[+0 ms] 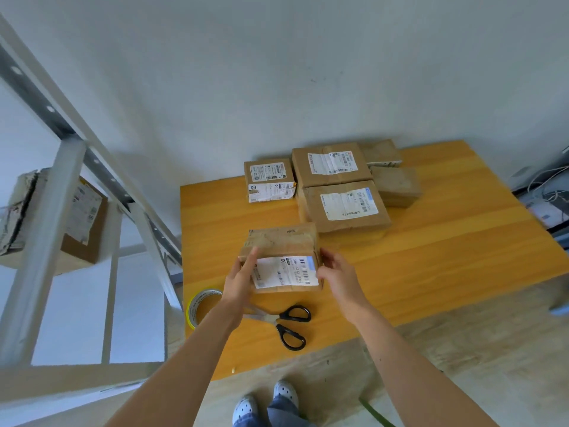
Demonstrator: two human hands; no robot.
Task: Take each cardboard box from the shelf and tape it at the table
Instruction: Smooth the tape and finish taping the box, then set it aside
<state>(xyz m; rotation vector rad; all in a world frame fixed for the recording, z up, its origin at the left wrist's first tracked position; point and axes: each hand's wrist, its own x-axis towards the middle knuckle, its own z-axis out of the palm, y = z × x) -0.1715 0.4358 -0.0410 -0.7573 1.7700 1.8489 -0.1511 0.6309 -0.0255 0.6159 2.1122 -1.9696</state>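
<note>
A pale wall (pixel 277 72) backs everything. The grey metal shelf (pixel 46 226) stands to the left with a labelled parcel (pixel 83 223) on it. An orange wooden table (pixel 446 241) sits on a light wood-look floor (pixel 462 349), with a cluster of labelled boxes (pixel 341 204) at its far side against the wall. The cardboard box (pixel 283 241) is over the table's near part, its label facing the person; I can't tell if it rests there. The left hand (pixel 241 277) presses flat against its left side, and the right hand (pixel 335 272) curls round its right edge. Black-handled scissors (pixel 289 325) and a tape roll (pixel 200 303) lie near the front edge.
</note>
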